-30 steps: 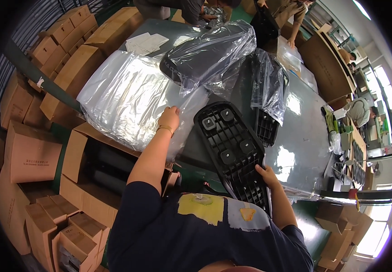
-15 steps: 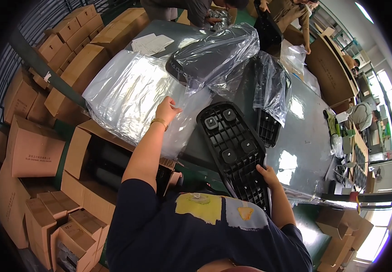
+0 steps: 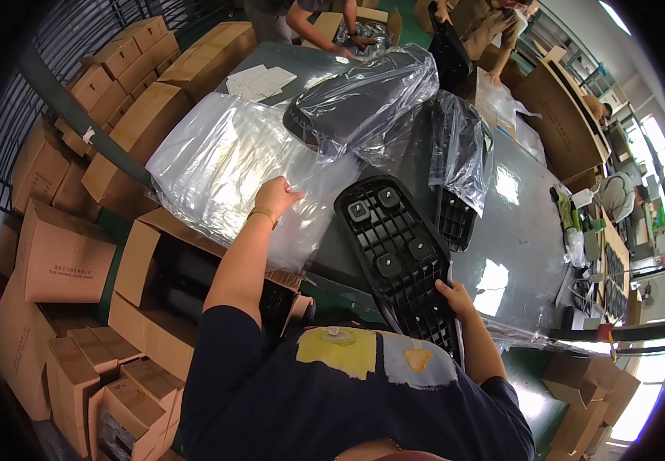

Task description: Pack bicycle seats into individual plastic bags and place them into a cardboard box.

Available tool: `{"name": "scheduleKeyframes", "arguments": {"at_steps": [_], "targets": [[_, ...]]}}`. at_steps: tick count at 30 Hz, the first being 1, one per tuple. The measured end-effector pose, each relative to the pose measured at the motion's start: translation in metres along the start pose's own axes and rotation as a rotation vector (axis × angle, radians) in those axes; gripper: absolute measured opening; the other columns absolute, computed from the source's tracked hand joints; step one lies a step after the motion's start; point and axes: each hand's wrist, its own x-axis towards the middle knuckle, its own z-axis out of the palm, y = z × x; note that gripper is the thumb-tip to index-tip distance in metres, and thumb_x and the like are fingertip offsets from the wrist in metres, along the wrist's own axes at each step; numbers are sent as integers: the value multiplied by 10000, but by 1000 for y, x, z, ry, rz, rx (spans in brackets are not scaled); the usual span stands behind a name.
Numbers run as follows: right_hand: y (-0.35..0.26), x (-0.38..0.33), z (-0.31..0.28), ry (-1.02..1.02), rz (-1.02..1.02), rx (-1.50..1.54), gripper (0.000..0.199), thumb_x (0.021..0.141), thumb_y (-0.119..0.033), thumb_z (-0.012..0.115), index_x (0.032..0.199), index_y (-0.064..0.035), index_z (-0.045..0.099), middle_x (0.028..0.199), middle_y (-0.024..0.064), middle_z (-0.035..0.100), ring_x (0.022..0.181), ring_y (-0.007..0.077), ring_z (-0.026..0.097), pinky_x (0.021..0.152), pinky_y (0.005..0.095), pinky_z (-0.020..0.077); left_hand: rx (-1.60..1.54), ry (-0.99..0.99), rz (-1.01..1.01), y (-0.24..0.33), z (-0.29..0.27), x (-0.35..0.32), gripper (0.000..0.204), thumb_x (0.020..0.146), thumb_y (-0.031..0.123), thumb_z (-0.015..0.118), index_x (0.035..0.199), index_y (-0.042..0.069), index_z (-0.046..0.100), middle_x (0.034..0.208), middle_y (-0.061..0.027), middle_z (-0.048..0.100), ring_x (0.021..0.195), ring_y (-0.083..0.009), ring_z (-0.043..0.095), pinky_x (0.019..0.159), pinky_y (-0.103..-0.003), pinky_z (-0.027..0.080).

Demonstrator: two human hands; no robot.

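Head view, and the left hand [image 3: 275, 196] is pinching the top sheet of a stack of clear plastic bags [image 3: 225, 165] that drapes over the near left edge of the grey table [image 3: 524, 230], fingers closed on the film. Right hand [image 3: 455, 296] grips the lower edge of a black ribbed plastic panel [image 3: 398, 253], held tilted up off the table's near edge, ribbed underside facing up, with 4 square mounts showing.

Containers now: an open cardboard box [image 3: 163, 269] sits just below the table's near left corner, flaps spread, something dark inside that is hard to make out. Behind the bag stack, a black part wrapped in a clear bag [image 3: 363, 100] lies across the table's middle, and a second bagged black part [image 3: 459, 157] stands just beside the panel's far end, its ribbed end poking out of the film. Loose white paper sheets [image 3: 259, 81] lie near the far left corner.

Around it all, closed cardboard boxes [image 3: 63, 253] are stacked along the left side and down to the lower left. At the far edge, another person's hands [image 3: 351, 42] are in a box of bagged pieces, well apart from the panel. More brown cartons [image 3: 570, 119] line the far right.
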Motion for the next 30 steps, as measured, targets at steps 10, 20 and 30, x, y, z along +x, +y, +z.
{"name": "scheduleKeyframes", "arguments": {"at_steps": [10,20,30], "targets": [[-17,14,4,-69,-41,-118,467,807,-404,676,978,26,615,831,57,649,726,130,612,675,274,500,-600,34,-139,-77,-79,-74,282,908,290,543,797,36,591,624,8,496,584,-85,452,557,-248,384],[-112,43,50,-219,-266,-565,467,752,-265,720,1128,-29,577,897,54,638,842,152,596,785,294,459,-981,136,-132,-11,-81,-164,77,873,123,591,883,50,611,679,54,514,604,-15,441,552,-166,362],[-194,15,263,-84,-1548,-867,540,637,-137,705,1158,-131,566,1192,126,523,1156,315,467,974,419,363,-537,233,94,36,-29,-172,125,832,146,628,906,54,587,567,-44,475,492,-123,442,479,-264,369]]}}
